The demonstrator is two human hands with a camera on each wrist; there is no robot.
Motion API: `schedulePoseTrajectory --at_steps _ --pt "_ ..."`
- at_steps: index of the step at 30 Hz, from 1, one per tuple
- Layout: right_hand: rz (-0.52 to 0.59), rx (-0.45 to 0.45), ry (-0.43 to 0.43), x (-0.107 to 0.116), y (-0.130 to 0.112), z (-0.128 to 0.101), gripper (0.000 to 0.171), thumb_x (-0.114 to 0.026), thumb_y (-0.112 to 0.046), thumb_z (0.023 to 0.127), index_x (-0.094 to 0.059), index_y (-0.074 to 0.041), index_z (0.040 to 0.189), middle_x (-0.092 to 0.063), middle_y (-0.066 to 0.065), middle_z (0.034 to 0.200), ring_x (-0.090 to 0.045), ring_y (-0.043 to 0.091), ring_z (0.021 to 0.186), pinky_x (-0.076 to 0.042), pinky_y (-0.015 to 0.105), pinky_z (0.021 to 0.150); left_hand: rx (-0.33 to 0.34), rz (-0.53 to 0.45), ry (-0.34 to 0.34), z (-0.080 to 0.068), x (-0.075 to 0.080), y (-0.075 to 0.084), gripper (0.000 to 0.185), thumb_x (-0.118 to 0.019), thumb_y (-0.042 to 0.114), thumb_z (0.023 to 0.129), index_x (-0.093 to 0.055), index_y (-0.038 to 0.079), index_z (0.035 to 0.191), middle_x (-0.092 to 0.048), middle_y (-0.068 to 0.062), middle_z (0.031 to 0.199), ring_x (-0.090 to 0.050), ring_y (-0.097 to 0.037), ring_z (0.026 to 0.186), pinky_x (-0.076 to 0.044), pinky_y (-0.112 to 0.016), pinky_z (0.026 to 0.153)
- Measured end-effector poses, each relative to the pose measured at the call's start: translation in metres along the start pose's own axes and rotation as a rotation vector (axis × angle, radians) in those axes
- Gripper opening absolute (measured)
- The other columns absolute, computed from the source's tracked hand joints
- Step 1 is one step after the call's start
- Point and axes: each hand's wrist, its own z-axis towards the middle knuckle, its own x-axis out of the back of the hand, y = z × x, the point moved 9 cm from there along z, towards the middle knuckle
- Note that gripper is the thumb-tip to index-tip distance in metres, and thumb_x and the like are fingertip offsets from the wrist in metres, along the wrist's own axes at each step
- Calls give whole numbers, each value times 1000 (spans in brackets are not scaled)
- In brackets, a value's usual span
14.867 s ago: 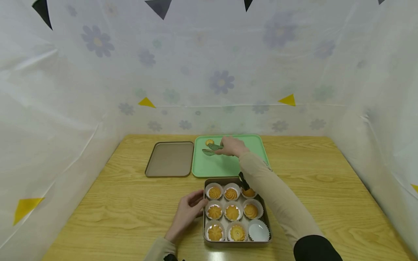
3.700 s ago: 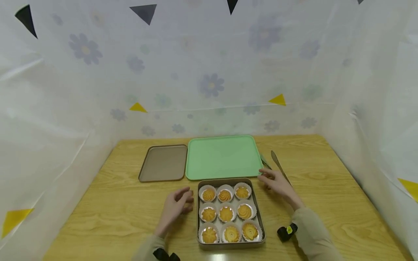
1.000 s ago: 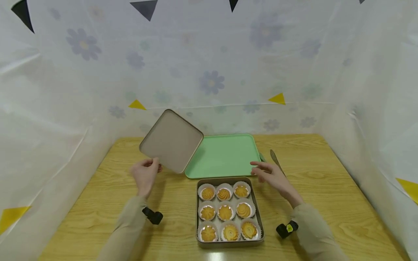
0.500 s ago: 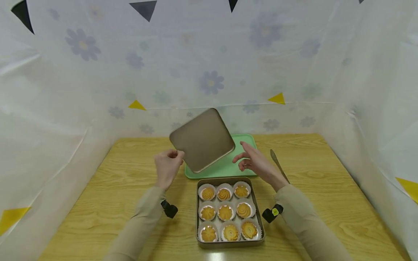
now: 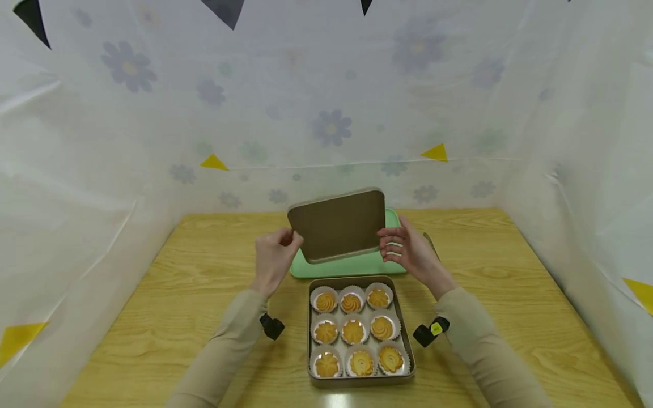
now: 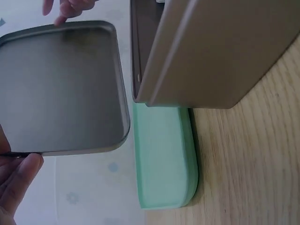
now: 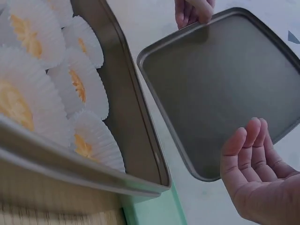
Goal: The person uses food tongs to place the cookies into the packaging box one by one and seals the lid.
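Lid (image 5: 339, 225) of the metal tin is held in the air above the green tray (image 5: 352, 265), tilted with its hollow underside turned toward the person, just beyond the far edge of the open tin (image 5: 360, 331). Left hand (image 5: 273, 262) pinches the lid's left edge between thumb and fingers, which appears to carry its weight. Right hand (image 5: 410, 250) is at the lid's right edge with fingers straight and relaxed; in the right wrist view these fingers (image 7: 248, 150) lie beside the rim, and whether they touch it cannot be told. Holding by the edges keeps both hands clear of the contents below, in my judgement. Tin sits on the wooden table (image 5: 178, 306) near the person, and holds nine piped cookies (image 5: 353, 331) in white paper cups, three rows of three, all cups filled. Tray lies flat on the table directly beyond the tin, its near edge just beside the tin's far wall, as the left wrist view confirms (image 6: 164, 159). Tongs (image 5: 432, 245) are partly visible on the table right of the tray, behind the right hand. White floral sheeting (image 5: 331, 113) with small triangular flags encloses the table on three sides.
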Motion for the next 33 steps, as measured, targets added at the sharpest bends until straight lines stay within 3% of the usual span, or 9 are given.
schedulePoseTrajectory --at_steps 3,7,11,16,22,28,31,33 --pt "46 -56 0 4 4 -3 55 -32 -51 107 -70 -11 103 -67 -2 85 -62 14 74 -58 28 71 -86 -33 -26 -2 -3 8 10 -65 -1 88 -75 -1 88 -76 -15 76 -74 -23 66 -64 -33 60" --pt "52 -124 33 12 9 -4 51 -39 -49 107 -72 -11 99 -69 -3 81 -63 13 71 -59 27 70 -256 -89 -104 -7 -9 26 16 -64 -7 88 -71 -6 103 -76 -19 86 -76 -25 75 -66 -28 65" --pt "108 -173 44 19 15 -5 53 -37 -47 108 -72 -10 96 -70 -2 79 -65 13 71 -59 28 69 -437 -72 -188 -14 -13 50 25 -67 -9 88 -67 -8 113 -76 -18 90 -75 -23 74 -64 -24 64" --pt "131 -252 32 30 24 -8 54 -38 -47 107 -73 -11 89 -68 -2 77 -62 12 68 -57 26 67 -615 -25 -254 -25 -18 69 31 -65 -3 93 -63 -5 124 -76 -17 105 -77 -23 86 -65 -24 79" --pt "28 -341 26 40 40 -15 33 -46 -39 106 -64 -13 98 -66 -2 82 -58 9 66 -51 22 62 -775 -2 -296 -48 -17 84 32 -56 -10 95 -57 -3 126 -72 -15 115 -74 -24 102 -59 -33 101" --pt "-148 -345 -70 46 55 -25 21 -55 -29 104 -71 -17 109 -74 -3 93 -71 7 78 -61 19 68 -986 98 -364 -78 -18 100 52 -31 -20 90 -51 -3 134 -63 -16 135 -63 -27 125 -49 -41 116" --pt "-286 -294 -148 45 56 -33 28 -55 -26 104 -69 -11 123 -77 -3 99 -74 9 83 -64 26 74 -1001 79 -415 -87 -16 98 46 -28 -15 99 -54 0 134 -63 -16 137 -61 -29 127 -47 -42 117" --pt "-369 -257 -203 42 54 -40 38 -56 -24 104 -60 -1 134 -77 -1 103 -74 12 88 -65 30 78 -996 77 -449 -92 -14 94 36 -37 -8 103 -57 1 132 -63 -17 137 -61 -30 127 -49 -43 116"
